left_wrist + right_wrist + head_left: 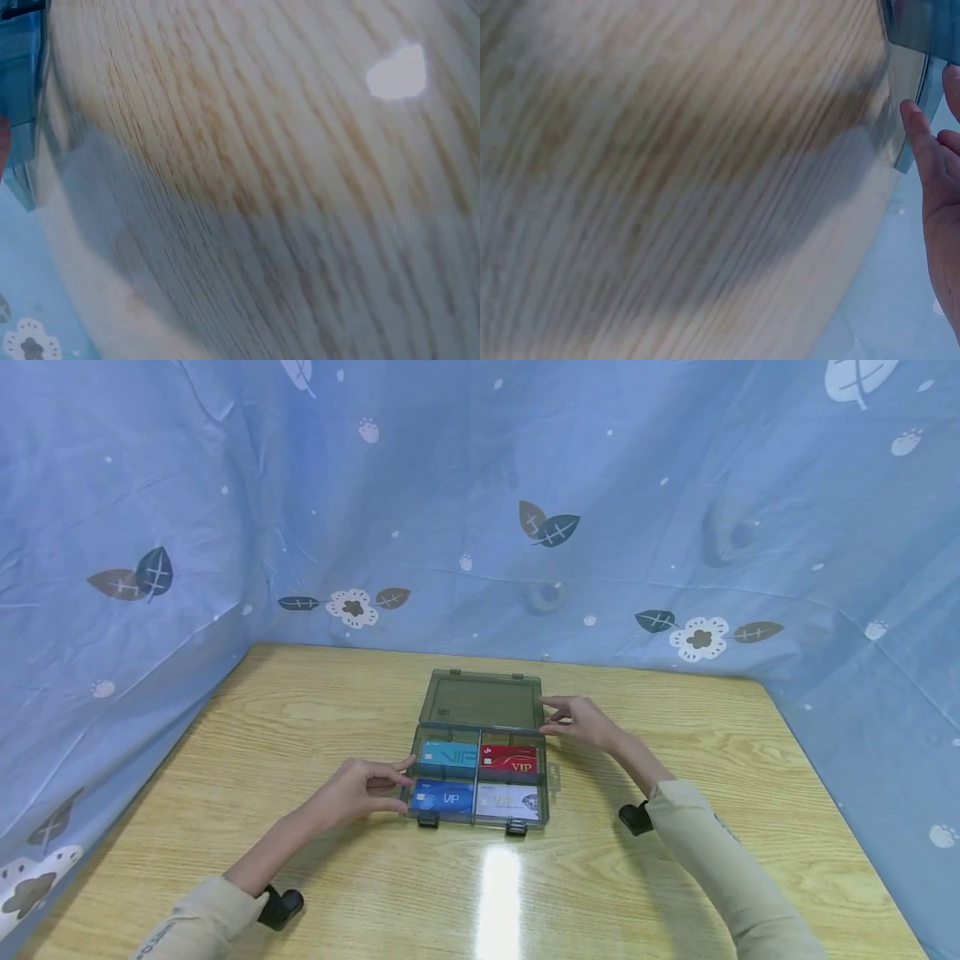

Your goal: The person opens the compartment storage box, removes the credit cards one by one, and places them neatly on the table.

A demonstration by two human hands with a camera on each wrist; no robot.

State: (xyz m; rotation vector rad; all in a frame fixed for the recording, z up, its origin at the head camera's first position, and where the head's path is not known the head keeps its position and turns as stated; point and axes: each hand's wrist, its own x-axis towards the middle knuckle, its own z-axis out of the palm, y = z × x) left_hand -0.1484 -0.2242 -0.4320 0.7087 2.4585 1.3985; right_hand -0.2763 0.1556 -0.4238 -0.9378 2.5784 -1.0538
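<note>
A smoky see-through plastic box (474,777) lies on the table with its hinged lid (483,700) folded back flat behind it. Its compartments hold a teal VIP card (448,754) back left, a red VIP card (506,758) back right, a blue VIP card (442,797) front left and a white VIP card (507,802) front right. My left hand (360,791) touches the box's left side with its fingertips. On the other side, my right hand (579,720) has its fingers against the right edge of the lid near the hinge. The left wrist view barely shows a fingertip.
The wooden table (337,702) spreads around the box. Blue patterned cloth (450,510) hangs behind it and at both sides. Two black latches (516,827) stick out at the box's front, and a clear tab (554,777) lies at its right side.
</note>
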